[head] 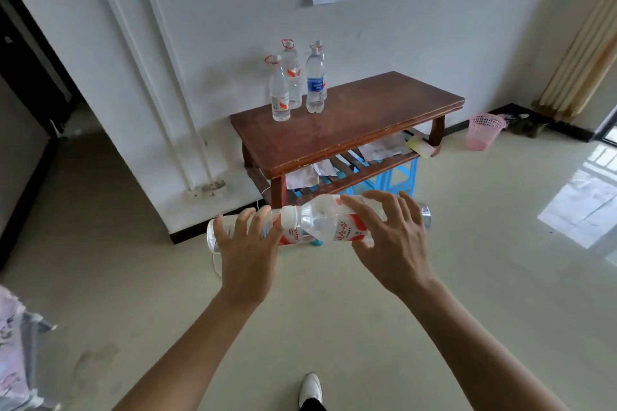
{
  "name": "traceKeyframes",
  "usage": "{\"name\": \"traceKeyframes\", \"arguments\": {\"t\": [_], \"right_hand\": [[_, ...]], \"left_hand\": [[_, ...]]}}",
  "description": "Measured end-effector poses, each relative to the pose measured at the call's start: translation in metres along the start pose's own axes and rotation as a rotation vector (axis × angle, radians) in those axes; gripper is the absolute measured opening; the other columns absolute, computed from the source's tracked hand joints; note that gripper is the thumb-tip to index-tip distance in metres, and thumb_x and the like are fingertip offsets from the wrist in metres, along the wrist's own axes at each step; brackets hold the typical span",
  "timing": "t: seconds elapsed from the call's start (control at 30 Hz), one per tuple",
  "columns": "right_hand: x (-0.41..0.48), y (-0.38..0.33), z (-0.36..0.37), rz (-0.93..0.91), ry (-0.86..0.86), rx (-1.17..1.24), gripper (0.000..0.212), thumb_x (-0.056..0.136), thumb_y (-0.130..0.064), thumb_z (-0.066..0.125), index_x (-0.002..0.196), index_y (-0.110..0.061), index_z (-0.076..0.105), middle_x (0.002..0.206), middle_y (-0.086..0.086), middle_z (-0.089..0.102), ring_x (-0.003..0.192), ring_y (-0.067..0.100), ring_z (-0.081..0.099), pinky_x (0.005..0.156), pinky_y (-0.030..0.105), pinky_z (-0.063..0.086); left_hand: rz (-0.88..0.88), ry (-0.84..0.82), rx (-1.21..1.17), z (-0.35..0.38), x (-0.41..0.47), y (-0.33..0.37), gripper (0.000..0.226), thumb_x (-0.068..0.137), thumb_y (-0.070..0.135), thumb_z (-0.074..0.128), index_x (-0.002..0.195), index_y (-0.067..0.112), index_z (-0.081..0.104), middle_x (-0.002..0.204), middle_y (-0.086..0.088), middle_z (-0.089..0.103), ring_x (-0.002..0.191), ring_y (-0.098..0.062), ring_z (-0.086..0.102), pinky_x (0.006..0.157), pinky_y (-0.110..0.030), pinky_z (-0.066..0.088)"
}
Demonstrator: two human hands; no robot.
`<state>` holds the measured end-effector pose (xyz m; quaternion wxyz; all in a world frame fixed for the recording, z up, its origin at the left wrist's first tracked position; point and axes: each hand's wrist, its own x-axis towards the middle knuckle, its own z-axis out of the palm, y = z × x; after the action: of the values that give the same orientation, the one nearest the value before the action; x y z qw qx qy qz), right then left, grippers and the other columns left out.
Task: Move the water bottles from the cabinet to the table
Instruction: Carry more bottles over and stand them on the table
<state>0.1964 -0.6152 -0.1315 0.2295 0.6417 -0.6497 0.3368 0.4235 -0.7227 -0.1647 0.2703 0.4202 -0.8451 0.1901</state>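
Left hand point(248, 250) grips 1 sideways bottle point(215, 237), right hand point(397, 243) a 2nd bottle point(330, 223).

One head-worn wide-angle view, looking forward and down, floor point(334, 327) near, table point(367, 117) farther ahead

At twelve o'clock the table point(350, 130) is reddish-brown wood. On it, two bottles point(279, 93) are clear with red-and-white labels and red neck rings, and a third bottle point(315, 83) carries a blue label. The stool point(397, 177) beneath is bright blue. At two o'clock the basket point(485, 130) is pink latticework. At centre, the capped bottle point(320, 220) and the lower bottle point(217, 233) are clear with red-and-white labels. The floor point(367, 327) is pale cream. At six o'clock the shoe point(311, 389) is white. At eight o'clock, blurred cloth point(13, 344) looks pink, possibly floral.
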Motion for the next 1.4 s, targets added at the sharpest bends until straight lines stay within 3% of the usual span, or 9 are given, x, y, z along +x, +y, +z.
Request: {"name": "traceKeyframes", "arguments": {"t": [0.17,0.37,0.5,0.67,0.83,0.93,1.23,1.4], "right_hand": [[0.083,0.066,0.050,0.049,-0.015,-0.061,0.083,0.062,-0.020,0.097,0.134,-0.026,0.057,0.125,0.013,0.062,0.111,0.035,0.062,0.105,0.057,0.042],[0.149,0.167,0.089,0.184,0.040,-0.150,0.071,0.064,-0.015,0.092,0.130,-0.020,0.068,0.124,0.012,0.062,0.112,0.033,0.058,0.107,0.058,0.041],[0.175,0.256,0.131,0.221,0.053,-0.177,0.071,0.064,-0.012,0.091,0.130,-0.021,0.068,0.124,0.012,0.062,0.111,0.033,0.058,0.108,0.059,0.042],[0.219,0.375,0.190,0.264,0.068,-0.157,0.074,0.065,-0.012,0.090,0.133,-0.022,0.065,0.126,0.012,0.061,0.113,0.034,0.057,0.106,0.059,0.043],[0.295,0.480,0.229,0.280,0.060,-0.056,0.074,0.064,-0.016,0.093,0.133,-0.022,0.065,0.124,0.011,0.063,0.111,0.035,0.060,0.096,0.055,0.049],[0.345,0.532,0.251,0.307,0.037,-0.019,0.074,0.066,-0.017,0.093,0.134,-0.023,0.065,0.126,0.012,0.063,0.112,0.036,0.061,0.098,0.058,0.047],[0.444,0.615,0.359,0.310,-0.047,0.153,0.077,0.067,-0.017,0.094,0.137,-0.022,0.062,0.125,0.011,0.062,0.113,0.033,0.061,0.097,0.065,0.047],[0.502,0.645,0.427,0.305,-0.100,0.261,0.077,0.067,-0.026,0.096,0.135,-0.020,0.062,0.126,0.008,0.062,0.105,0.026,0.066,0.083,0.046,0.059]], "left_hand": [[0.026,-0.033,-0.071,0.083,0.116,-0.005,0.054,0.066,0.012,0.090,0.116,0.014,0.068,0.125,-0.012,0.065,0.112,-0.037,0.062,0.097,-0.068,0.037],[0.088,-0.070,-0.185,0.169,0.241,0.026,0.075,0.070,0.015,0.087,0.132,0.023,0.044,0.128,-0.008,0.064,0.115,-0.034,0.061,0.100,-0.070,0.035],[0.179,-0.103,-0.228,0.244,0.310,0.062,0.078,0.069,0.014,0.086,0.133,0.024,0.043,0.128,-0.007,0.064,0.113,-0.033,0.062,0.100,-0.070,0.035],[0.173,-0.166,-0.234,0.324,0.404,0.114,0.083,0.065,0.017,0.090,0.134,0.024,0.045,0.122,-0.006,0.065,0.110,-0.031,0.064,0.095,-0.069,0.041],[0.101,-0.221,-0.219,0.377,0.509,0.143,0.083,0.066,0.025,0.093,0.140,0.024,0.055,0.119,-0.004,0.066,0.110,-0.029,0.064,0.094,-0.065,0.044],[0.007,-0.252,-0.185,0.401,0.555,0.148,0.083,0.071,0.027,0.090,0.145,0.023,0.053,0.124,-0.006,0.065,0.116,-0.030,0.062,0.093,-0.066,0.044],[-0.230,-0.290,-0.285,0.500,0.632,0.131,0.080,0.079,0.025,0.085,0.148,0.015,0.047,0.136,-0.011,0.062,0.124,-0.034,0.060,0.094,-0.067,0.048],[-0.341,-0.187,-0.496,0.579,0.686,0.111,0.080,0.081,0.029,0.083,0.148,0.010,0.044,0.138,-0.013,0.059,0.128,-0.031,0.058,0.099,-0.055,0.053]]}}
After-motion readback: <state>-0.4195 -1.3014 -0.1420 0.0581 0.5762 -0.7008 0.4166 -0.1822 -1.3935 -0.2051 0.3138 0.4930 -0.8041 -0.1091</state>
